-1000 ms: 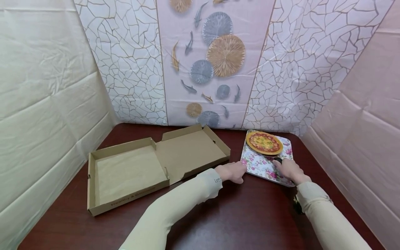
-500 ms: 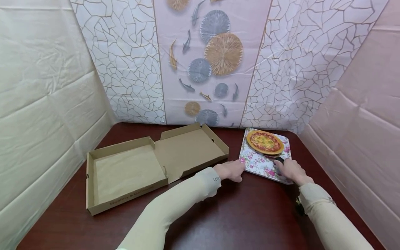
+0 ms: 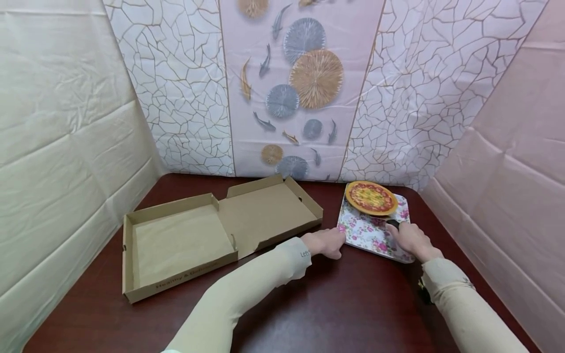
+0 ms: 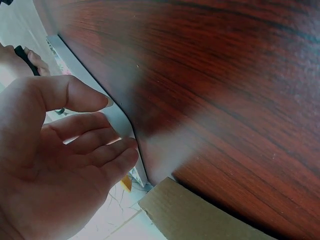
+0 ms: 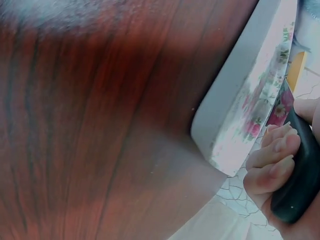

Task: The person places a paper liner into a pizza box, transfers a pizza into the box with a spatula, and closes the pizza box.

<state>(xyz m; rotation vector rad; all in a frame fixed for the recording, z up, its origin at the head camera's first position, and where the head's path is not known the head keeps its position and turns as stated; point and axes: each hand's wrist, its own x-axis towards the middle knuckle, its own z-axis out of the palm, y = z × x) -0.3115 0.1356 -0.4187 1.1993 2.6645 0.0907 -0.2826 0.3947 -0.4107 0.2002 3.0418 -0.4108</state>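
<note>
A yellow-rimmed pizza [image 3: 372,198] with red and yellow topping lies over the back of a white floral tray [image 3: 366,235]. My right hand [image 3: 412,241] grips the black handle of a pizza server [image 5: 299,167]. Its shiny blade reflects the pink flowers and reaches the pizza's near edge, the rest being hidden. At the tray's front left corner is my left hand [image 3: 327,242]. In the left wrist view its thumb [image 4: 80,95] lies at the front side and its bent fingers [image 4: 117,157] at the left side, holding the corner.
An open cardboard pizza box lies on the left of the dark wood table [image 3: 340,304], its base [image 3: 176,250] lined with paper and its lid [image 3: 269,211] spread right. Fabric walls close in both sides and the back. A small dark item [image 3: 424,293] shows beside the right sleeve.
The pizza has shifted slightly up and left over the tray, its near edge rising at the server. My hands have kept their places at the server and the tray corner.
</note>
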